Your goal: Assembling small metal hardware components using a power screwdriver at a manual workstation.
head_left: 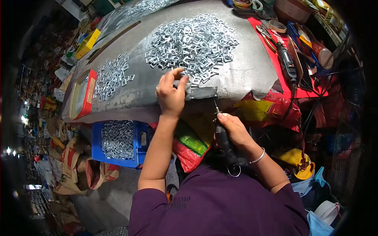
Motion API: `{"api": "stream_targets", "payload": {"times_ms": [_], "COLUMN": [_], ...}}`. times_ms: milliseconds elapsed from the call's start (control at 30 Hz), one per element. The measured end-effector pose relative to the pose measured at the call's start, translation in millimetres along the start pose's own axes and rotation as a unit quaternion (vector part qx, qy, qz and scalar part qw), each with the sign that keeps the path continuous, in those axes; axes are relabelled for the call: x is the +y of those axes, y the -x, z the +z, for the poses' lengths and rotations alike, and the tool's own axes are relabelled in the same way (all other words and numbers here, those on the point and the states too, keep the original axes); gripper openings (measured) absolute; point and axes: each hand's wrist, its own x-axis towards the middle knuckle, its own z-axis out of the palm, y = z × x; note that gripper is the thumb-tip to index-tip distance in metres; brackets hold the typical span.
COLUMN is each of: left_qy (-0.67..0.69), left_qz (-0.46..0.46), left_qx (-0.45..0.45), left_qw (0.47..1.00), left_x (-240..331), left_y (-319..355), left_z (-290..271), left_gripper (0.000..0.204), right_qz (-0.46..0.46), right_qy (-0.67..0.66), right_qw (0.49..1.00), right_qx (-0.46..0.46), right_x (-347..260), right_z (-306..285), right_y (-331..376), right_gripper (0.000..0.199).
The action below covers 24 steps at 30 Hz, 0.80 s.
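A large heap of small silver metal rectangular frames [193, 43] lies on the grey-covered table. My left hand [172, 92] is at the near edge of this heap, its fingers bent and the thumb apart from the index finger. I see no metal piece between them, though the palm side is partly hidden. Close to my body, my right hand [235, 129] grips a black rotary tool [225, 143], its thin bit pointing up toward the table edge. Just beyond the bit, a dark flat pad [204, 93] sits on that edge.
On the left are a smaller spread of frames [112, 76] and a red-rimmed tray [84, 94]. A blue bin [115, 157] of metal pieces stands below. At right, pliers [266, 38] and another corded black tool [286, 63] lie on a red sheet.
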Motion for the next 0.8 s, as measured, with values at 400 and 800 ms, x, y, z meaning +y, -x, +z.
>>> {"api": "stream_targets", "payload": {"times_ms": [400,800], "left_qy": [0.101,0.058], "left_qz": [0.179,0.2], "left_qx": [-0.022,0.001], "left_qw": [0.978,0.978], "left_x": [-1.7,-2.4], "left_y": [44.8,49.0], "left_z": [23.5,27.2], "left_gripper": [0.027,0.03], "right_qz": [0.038,0.071], "right_qy": [-0.057,-0.041], "right_qw": [0.998,0.997], "right_qx": [0.014,0.004], "right_x": [-11.9,-38.5], "right_z": [7.9,2.3], "right_y": [-17.7,-16.1], "right_gripper": [0.039,0.04]}}
